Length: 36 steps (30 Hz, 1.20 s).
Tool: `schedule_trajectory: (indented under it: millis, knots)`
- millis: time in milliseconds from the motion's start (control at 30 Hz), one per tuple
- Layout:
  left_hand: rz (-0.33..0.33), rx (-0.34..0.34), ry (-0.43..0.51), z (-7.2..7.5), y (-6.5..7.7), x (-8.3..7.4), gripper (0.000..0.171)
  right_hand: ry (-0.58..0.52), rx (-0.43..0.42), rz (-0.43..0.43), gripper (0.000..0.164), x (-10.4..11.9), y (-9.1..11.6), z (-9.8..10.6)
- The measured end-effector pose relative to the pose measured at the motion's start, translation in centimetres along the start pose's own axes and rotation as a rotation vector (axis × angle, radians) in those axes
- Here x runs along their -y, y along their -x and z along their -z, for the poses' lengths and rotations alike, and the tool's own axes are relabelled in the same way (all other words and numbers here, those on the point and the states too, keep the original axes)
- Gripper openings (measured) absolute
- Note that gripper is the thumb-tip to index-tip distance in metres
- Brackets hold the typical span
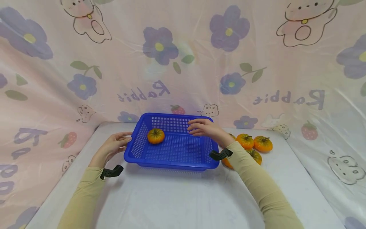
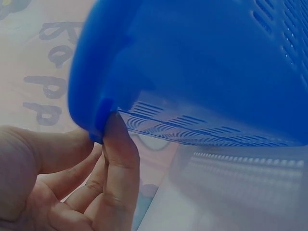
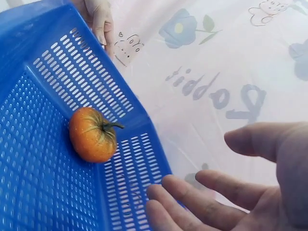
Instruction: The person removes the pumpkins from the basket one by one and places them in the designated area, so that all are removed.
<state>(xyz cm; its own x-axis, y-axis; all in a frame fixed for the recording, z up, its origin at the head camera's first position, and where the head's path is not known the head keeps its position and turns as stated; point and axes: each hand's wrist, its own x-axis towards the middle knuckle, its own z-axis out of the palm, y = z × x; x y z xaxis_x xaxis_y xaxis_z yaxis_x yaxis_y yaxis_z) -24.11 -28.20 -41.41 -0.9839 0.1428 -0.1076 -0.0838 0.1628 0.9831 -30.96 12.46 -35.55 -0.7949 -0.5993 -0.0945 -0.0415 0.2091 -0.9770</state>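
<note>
A blue plastic basket (image 1: 174, 164) with slotted walls stands in the middle of the table. One small orange pumpkin (image 1: 156, 136) lies inside, toward its far left corner; the right wrist view shows the pumpkin's (image 3: 91, 134) dark stem. My left hand (image 1: 114, 144) pinches the basket's left rim between thumb and fingers, seen close in the left wrist view on the rim (image 2: 103, 118). Over the right part of the basket hangs my right hand (image 1: 204, 128), its fingers spread and loosely bent, holding nothing.
Several more orange pumpkins (image 1: 263, 144) sit grouped on the table right of the basket, partly hidden behind my right forearm. The white table (image 1: 183, 200) extends in front. A patterned curtain (image 1: 194, 70) hangs behind and at both sides.
</note>
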Motion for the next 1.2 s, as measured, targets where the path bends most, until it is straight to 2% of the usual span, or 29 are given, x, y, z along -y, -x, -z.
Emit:
schedule_trajectory:
  millis: [167, 500, 867, 1000, 1200]
  knots:
    - [0.002, -0.006, -0.006, 0.0, 0.1, 0.1, 0.05, -0.045, 0.031, -0.03, 0.047, -0.2, -2.1, -1.2]
    - [0.018, -0.019, -0.027, 0.1, -0.1, 0.2, 0.049, -0.138, 0.024, -0.144, 0.046, -1.1, -5.4, -3.7]
    - [0.015, -0.021, -0.03, 0.2, -0.3, 0.2, 0.049, -0.161, 0.084, -0.156, 0.056, -1.7, -7.3, -5.4]
    - [0.016, -0.018, -0.027, 0.2, -0.3, 0.2, 0.049, -0.195, 0.103, -0.159, 0.058, -1.6, -7.9, -5.6]
    - [0.024, -0.023, -0.027, 0.2, -0.3, 0.2, 0.049, -0.29, 0.085, -0.187, 0.06, -1.7, -8.8, -6.1]
